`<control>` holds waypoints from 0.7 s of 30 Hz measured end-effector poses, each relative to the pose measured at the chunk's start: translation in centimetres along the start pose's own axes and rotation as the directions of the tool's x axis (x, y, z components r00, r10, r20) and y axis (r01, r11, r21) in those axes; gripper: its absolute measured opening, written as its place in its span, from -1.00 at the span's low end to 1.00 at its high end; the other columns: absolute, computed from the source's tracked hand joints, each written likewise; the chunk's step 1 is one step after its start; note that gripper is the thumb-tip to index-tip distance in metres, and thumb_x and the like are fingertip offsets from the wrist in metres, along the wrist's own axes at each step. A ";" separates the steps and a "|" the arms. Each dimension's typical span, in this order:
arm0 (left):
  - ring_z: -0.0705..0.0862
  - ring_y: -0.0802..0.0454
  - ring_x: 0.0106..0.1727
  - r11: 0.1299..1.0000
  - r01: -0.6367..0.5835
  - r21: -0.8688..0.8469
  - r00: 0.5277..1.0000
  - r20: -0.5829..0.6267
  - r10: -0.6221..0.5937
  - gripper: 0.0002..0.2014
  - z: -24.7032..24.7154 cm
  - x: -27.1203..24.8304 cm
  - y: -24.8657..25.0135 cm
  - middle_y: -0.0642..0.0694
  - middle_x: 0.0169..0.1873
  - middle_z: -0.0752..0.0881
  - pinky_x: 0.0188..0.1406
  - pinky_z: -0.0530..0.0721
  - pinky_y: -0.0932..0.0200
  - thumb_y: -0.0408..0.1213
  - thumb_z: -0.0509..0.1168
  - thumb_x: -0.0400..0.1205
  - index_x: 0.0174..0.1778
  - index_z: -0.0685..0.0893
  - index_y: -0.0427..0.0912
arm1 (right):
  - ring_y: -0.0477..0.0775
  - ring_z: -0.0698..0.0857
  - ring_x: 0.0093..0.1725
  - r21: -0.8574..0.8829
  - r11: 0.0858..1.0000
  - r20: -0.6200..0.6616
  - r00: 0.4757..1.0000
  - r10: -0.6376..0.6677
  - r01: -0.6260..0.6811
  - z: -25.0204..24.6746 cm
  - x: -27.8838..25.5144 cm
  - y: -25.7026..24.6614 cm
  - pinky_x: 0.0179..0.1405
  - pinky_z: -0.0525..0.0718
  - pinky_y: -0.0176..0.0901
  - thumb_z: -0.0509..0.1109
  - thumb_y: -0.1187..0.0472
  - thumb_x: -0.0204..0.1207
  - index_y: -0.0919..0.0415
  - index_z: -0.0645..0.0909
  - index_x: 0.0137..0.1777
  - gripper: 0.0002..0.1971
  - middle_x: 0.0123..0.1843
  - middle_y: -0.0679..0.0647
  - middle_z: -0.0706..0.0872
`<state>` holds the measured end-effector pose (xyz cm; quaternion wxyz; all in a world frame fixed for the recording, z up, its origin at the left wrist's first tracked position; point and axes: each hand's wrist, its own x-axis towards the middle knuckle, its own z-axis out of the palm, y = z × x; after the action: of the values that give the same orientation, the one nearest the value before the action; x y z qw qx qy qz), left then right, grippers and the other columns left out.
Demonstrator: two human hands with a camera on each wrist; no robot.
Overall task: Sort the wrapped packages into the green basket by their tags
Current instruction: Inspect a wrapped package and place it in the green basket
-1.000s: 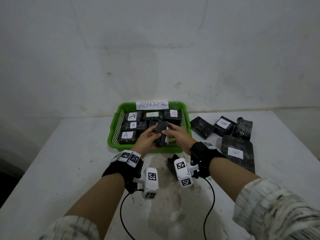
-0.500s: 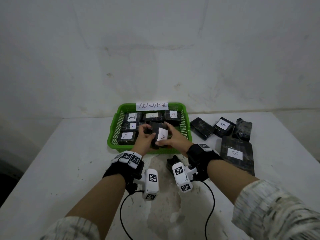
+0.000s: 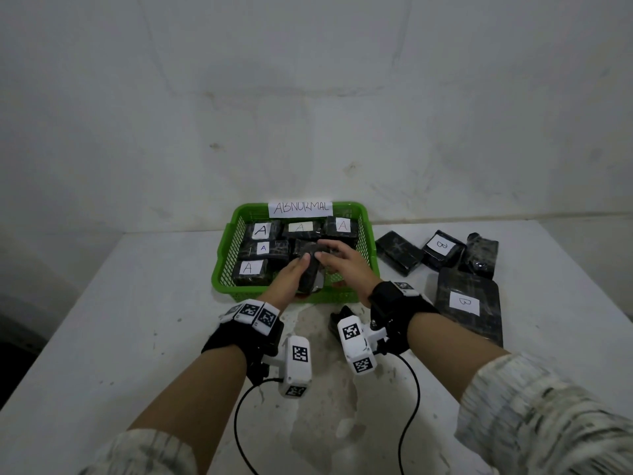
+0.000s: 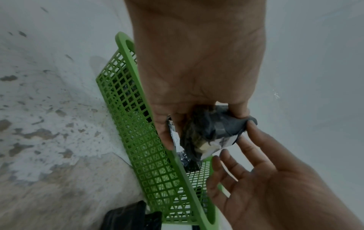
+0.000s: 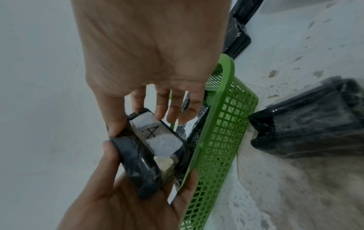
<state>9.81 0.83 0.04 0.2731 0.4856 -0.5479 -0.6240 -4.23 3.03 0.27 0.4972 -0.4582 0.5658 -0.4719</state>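
Resting in the curled left hand [image 3: 289, 274] over the basket [image 3: 224, 265], the black packet [image 3: 310, 274] touches spread fingers of the right hand [image 3: 346, 265].

Black wristbands [image 3: 394, 305]; white coded cameras [image 3: 298, 361]; mottled sleeves [image 3: 534, 419].

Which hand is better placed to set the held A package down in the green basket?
Left: the left hand grips the package over the basket; the right hand only touches it with open fingers.
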 end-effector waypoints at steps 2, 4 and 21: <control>0.63 -0.13 0.18 0.999 0.014 -0.043 1.000 0.008 -0.014 -0.70 0.0 0.0 0.2 -0.15 0.12 0.66 0.26 0.56 -0.11 0.05 0.01 0.72 0.12 0.57 0.01 | 0.04 0.63 0.07 0.036 0.999 0.005 1.000 0.017 -0.017 0.1 -0.1 0.0 -0.14 0.61 -0.28 0.35 0.15 0.63 0.13 0.53 0.42 -0.63 0.13 0.09 0.62; 0.63 -0.14 0.19 0.998 0.026 -0.060 1.000 0.017 -0.025 -0.69 0.0 0.1 0.2 -0.17 0.14 0.67 0.29 0.56 -0.11 0.01 0.04 0.73 0.20 0.57 -0.05 | 0.01 0.64 0.04 0.059 0.998 -0.008 1.000 0.027 -0.027 0.2 0.0 0.0 -0.16 0.62 -0.25 0.35 0.16 0.63 0.16 0.54 0.41 -0.64 0.12 0.07 0.63; 0.61 -0.12 0.23 0.997 0.023 -0.078 0.998 0.058 -0.018 -0.64 -0.2 -0.1 -0.1 -0.19 0.17 0.66 0.35 0.54 -0.10 -0.39 0.17 0.69 0.42 0.52 -0.21 | -0.09 0.62 -0.06 0.083 0.995 -0.046 0.997 0.061 -0.057 -0.3 0.3 0.3 -0.18 0.60 -0.33 0.38 0.27 0.60 0.25 0.47 0.48 -0.55 0.20 0.14 0.61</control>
<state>10.01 0.85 -0.02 0.2699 0.4621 -0.5255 -0.6614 -4.57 2.79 -0.01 0.5153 -0.4091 0.5714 -0.4905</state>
